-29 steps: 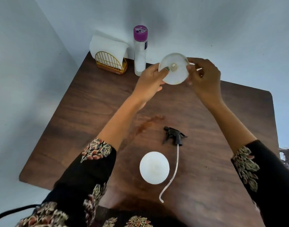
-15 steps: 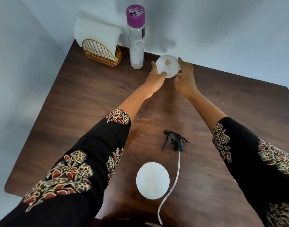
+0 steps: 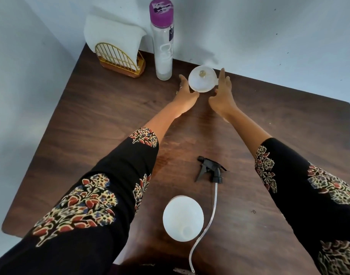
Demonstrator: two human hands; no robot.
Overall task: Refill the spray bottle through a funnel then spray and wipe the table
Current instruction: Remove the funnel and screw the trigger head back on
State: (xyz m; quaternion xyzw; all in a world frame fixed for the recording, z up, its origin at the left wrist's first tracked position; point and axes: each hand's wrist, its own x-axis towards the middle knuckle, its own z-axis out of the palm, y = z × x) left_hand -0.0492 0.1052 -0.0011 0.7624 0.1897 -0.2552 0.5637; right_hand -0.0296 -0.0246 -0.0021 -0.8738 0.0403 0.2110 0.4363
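Note:
A white funnel (image 3: 202, 79) sits wide mouth up on the far part of the brown table (image 3: 90, 120). My left hand (image 3: 187, 92) lies against its left side with straight fingers, the thumb at the rim. My right hand (image 3: 222, 90) is just right of it, fingers straight, beside the funnel's small tab. The white spray bottle (image 3: 183, 217), its neck uncapped, stands near the front edge, seen from above. Its black trigger head (image 3: 210, 169) lies on the table with its clear tube (image 3: 213, 211) trailing toward me.
A tall clear bottle with a purple cap (image 3: 162, 46) stands at the back by the wall. A gold wire holder with white napkins (image 3: 118, 54) is left of it. A faint wet smear (image 3: 162, 161) marks the middle of the table.
Both hands carried the funnel away from me and down onto the far table. The fingers that pinched its rim have straightened.

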